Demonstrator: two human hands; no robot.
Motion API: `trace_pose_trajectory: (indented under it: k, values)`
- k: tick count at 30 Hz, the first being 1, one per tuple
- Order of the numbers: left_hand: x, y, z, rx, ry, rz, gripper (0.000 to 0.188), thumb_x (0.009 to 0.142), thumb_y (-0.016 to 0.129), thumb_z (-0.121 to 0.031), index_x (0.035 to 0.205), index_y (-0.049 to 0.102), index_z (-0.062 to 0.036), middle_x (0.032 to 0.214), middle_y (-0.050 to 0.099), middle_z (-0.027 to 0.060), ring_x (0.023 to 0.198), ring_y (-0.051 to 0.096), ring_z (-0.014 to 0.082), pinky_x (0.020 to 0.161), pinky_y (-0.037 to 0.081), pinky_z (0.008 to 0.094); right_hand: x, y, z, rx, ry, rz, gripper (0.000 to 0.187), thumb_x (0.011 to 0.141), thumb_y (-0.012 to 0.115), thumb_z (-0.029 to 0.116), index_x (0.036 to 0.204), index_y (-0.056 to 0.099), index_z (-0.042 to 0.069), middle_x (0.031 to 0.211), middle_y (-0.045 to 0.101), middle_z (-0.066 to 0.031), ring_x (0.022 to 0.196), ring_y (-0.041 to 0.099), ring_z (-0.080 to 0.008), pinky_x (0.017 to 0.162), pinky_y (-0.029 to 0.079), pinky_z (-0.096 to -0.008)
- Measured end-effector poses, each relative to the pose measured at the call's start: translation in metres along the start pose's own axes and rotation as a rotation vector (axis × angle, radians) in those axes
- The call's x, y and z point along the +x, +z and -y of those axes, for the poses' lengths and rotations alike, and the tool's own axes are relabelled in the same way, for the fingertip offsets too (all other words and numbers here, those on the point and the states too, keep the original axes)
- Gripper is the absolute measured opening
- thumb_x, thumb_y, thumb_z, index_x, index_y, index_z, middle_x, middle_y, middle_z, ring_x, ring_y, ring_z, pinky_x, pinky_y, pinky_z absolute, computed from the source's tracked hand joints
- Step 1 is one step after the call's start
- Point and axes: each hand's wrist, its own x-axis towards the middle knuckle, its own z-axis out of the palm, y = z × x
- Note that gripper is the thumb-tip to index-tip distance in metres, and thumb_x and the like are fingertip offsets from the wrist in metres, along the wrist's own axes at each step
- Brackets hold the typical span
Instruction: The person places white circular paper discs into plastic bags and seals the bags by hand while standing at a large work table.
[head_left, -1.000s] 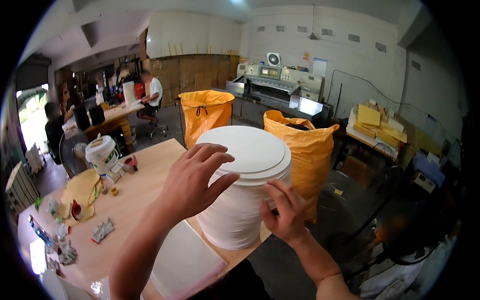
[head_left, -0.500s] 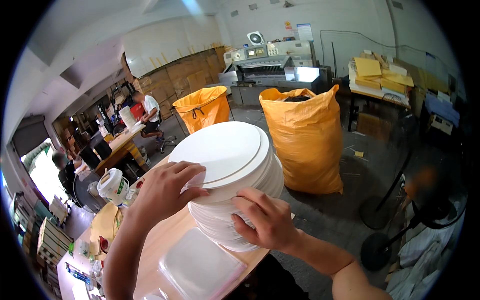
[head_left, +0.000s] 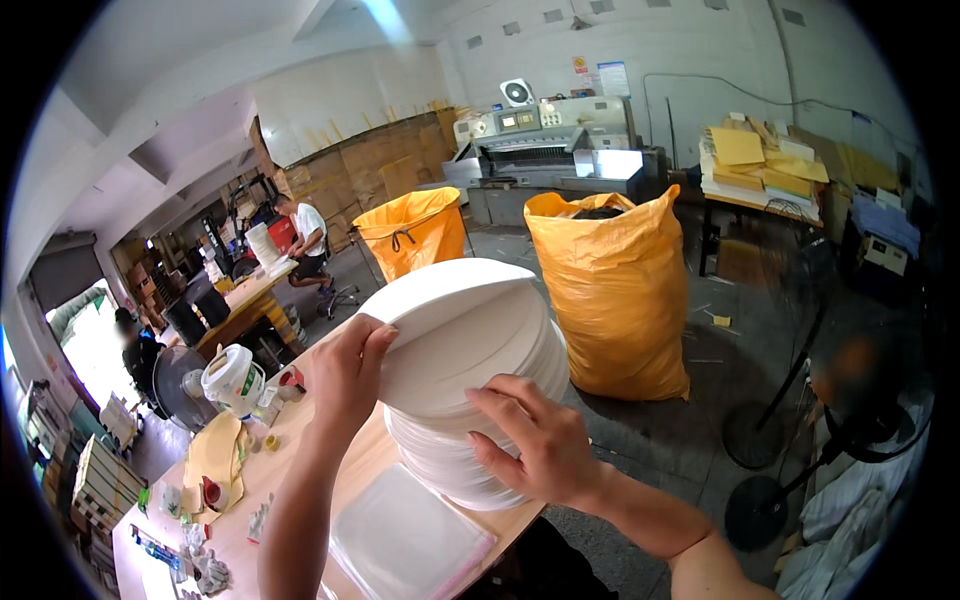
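A tall stack of white round sheets [head_left: 445,455] stands on a light wooden table in front of me. My left hand [head_left: 348,372] pinches the near left edge of the top round sheet [head_left: 445,288], which is tilted up and bowed above the pile. My right hand [head_left: 540,440] rests its fingertips against the stack's near right rim. Its thumb is apart from the fingers, and no sheet shows in its grasp. Beside the stack's base, clear plastic bags [head_left: 400,525] lie flat on the table.
Two orange bags, one on a frame [head_left: 420,235] and one bulging [head_left: 610,300], stand beyond the table. A white bucket [head_left: 233,380] and a fan [head_left: 180,385] are at left. Stand fans [head_left: 758,510] are at right. A seated person [head_left: 308,240] works at another table.
My left hand has closed on the top sheet's edge and tilted it up off the stack. My right hand stays at the rim. The view has shifted slightly.
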Motion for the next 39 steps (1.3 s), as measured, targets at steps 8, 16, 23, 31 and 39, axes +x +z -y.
trace_pose_trajectory:
  k: [8,16,23,31,39]
  values:
    - [-0.006,-0.012,0.006,-0.033,0.216,0.151,0.030,0.088,0.075,-0.033,0.099,0.067,-0.0065,0.090,0.073,0.0098,0.087,0.069,0.0294,0.075,0.054,0.0390,0.025,-0.018,-0.002,-0.257,-0.038,0.088,0.034,0.091,0.069,0.032,0.111,0.070,0.005,0.111,0.066,-0.0061,0.100,0.065,-0.0266,0.080,0.052,-0.0395]
    - [-0.006,-0.022,0.017,-0.034,0.266,0.261,0.056,0.075,0.083,-0.049,0.105,0.065,-0.0048,0.113,0.070,0.0123,0.106,0.063,0.0320,0.093,0.049,0.0420,0.033,-0.018,-0.013,-0.409,-0.147,0.112,0.042,0.092,0.068,0.036,0.118,0.069,0.003,0.124,0.067,-0.0111,0.116,0.058,-0.0317,0.096,0.044,-0.0433]
    - [-0.009,-0.016,0.015,-0.017,0.314,0.156,0.036,0.083,0.077,-0.029,0.107,0.066,-0.0057,0.102,0.070,0.0122,0.100,0.065,0.0331,0.094,0.047,0.0423,0.036,-0.012,-0.007,-0.407,-0.118,0.180,0.051,0.094,0.065,0.041,0.127,0.064,0.002,0.128,0.063,-0.0145,0.121,0.055,-0.0345,0.104,0.038,-0.0483]
    - [-0.007,-0.011,0.018,-0.030,0.107,0.054,0.018,0.088,0.071,-0.021,0.093,0.064,-0.0061,0.092,0.071,0.0093,0.095,0.066,0.0348,0.090,0.050,0.0435,0.034,0.003,-0.013,-0.303,-0.089,0.180,0.055,0.094,0.062,0.052,0.117,0.064,0.003,0.121,0.063,-0.0122,0.115,0.057,-0.0330,0.103,0.038,-0.0478]
    - [-0.080,-0.060,0.040,-0.564,-0.022,-0.088,0.005,0.090,0.062,0.000,0.091,0.064,-0.0043,0.122,0.068,0.0153,0.135,0.051,0.0379,0.110,0.042,0.0479,-0.031,-0.018,0.019,0.188,0.265,-0.160,0.045,0.093,0.071,0.032,0.120,0.059,-0.002,0.126,0.062,-0.0171,0.110,0.064,-0.0311,0.087,0.054,-0.0438]
